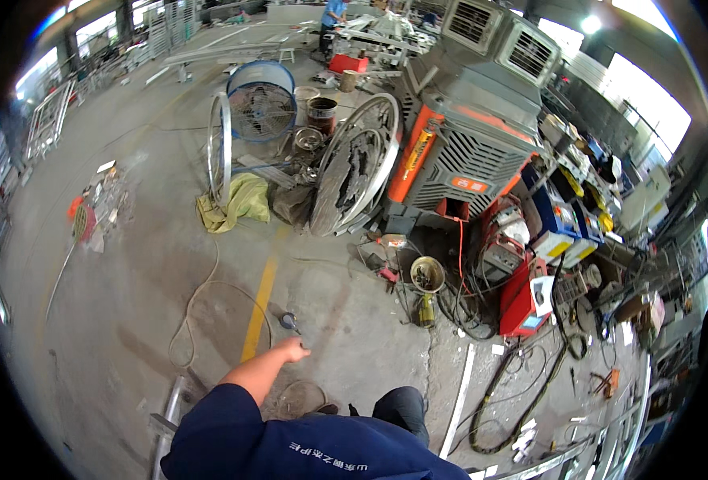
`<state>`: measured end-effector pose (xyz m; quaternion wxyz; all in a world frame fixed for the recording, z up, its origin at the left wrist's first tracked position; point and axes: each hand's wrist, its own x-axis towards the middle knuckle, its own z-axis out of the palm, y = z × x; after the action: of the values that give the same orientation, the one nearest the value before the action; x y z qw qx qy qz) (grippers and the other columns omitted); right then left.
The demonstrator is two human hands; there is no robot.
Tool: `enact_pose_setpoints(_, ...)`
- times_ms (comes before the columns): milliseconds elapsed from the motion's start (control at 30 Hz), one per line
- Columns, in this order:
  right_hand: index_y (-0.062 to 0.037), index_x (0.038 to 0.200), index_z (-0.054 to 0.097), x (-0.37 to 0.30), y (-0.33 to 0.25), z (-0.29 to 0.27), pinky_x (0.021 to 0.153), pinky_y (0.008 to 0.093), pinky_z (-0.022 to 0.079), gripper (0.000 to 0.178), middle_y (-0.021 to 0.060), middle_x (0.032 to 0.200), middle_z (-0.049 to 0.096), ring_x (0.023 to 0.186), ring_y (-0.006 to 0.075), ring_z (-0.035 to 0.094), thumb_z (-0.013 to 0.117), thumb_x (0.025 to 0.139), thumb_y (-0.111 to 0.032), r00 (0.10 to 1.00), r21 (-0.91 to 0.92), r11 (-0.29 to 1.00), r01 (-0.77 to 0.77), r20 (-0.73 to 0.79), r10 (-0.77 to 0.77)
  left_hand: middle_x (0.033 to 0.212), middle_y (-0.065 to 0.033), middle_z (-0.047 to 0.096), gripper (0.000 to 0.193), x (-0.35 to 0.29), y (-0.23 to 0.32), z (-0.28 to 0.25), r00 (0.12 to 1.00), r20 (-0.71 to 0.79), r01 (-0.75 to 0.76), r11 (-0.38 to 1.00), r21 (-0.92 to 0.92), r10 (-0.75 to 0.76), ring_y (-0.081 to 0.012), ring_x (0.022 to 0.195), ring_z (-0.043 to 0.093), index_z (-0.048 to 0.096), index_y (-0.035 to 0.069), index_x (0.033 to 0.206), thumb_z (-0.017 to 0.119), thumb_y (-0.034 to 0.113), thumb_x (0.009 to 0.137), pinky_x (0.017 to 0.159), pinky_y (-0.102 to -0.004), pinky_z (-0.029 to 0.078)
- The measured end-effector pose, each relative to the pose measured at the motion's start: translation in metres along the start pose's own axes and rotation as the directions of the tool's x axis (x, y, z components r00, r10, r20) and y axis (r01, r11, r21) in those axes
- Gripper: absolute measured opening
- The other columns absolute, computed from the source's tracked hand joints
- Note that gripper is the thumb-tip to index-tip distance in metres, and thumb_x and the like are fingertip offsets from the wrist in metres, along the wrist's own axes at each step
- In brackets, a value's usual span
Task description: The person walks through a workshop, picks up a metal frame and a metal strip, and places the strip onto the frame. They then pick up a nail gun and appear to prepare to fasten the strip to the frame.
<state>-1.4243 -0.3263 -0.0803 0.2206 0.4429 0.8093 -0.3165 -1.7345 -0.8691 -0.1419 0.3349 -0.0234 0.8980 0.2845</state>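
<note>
My left hand [292, 350] reaches forward from a dark blue sleeve, its fingers curled closed. Just beyond the fingers shows a small dark tool with a round head [289, 322], which my hand appears to grip. Most of its body is hidden by the hand, so I cannot tell its exact kind. A thin cable [188, 318] loops over the concrete floor beside it, left of a painted yellow line [259, 308]. My right hand is out of view, and my dark trouser leg [404, 410] shows below.
Ahead stand a blue drum fan [261, 112], large metal rings [220, 152] and a big grey-orange machine [466, 136]. A bucket [428, 274], hoses [522, 400] and a red welding machine [524, 300] lie to the right. Metal bars [170, 424] are near my left. Another person [333, 16] works far off.
</note>
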Motion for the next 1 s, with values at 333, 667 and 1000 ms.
enact_pose_setpoints(333,-0.0039,0.113,0.069,0.118,-0.01,-0.089,0.068,0.0338,0.052,0.03,0.0087,0.089,0.07,0.08,0.0175,0.066,0.064,0.091,-0.025,0.969,-0.227,0.958,0.178,0.208,-0.131,0.113,-0.0219,0.067,0.054,0.033,-0.066,0.124,0.987,-0.02,0.156,0.987,-0.047,-0.157,-0.0376,0.098,0.066,0.068,0.003,0.113,0.068,0.046,0.081,0.087,-0.0444,0.052)
enact_pose_setpoints(667,-0.0031,0.108,0.067,0.211,-0.091,-0.09,0.054,0.0315,0.044,0.024,0.0045,0.076,0.06,0.062,0.0139,0.055,0.062,0.092,-0.02,0.885,-0.063,0.997,-0.043,0.46,0.067,0.078,-0.0165,0.07,0.042,0.046,-0.03,0.061,0.891,0.018,0.453,0.886,-0.096,-0.453,-0.0275,0.07,0.067,0.071,-0.004,0.088,0.067,0.038,0.082,0.071,-0.0377,0.054)
enact_pose_setpoints(1000,-0.0063,0.087,0.064,0.208,-0.171,-0.092,0.043,0.03,0.036,0.014,0.0002,0.06,0.05,0.048,0.0122,0.045,0.061,0.088,-0.019,0.788,0.353,0.735,-0.578,0.476,0.391,0.113,-0.0213,0.067,0.051,0.301,0.142,-0.059,0.922,0.277,0.199,0.945,0.258,-0.27,-0.0352,0.107,0.063,0.065,0.002,0.115,0.067,0.039,0.081,0.091,-0.0427,0.049)
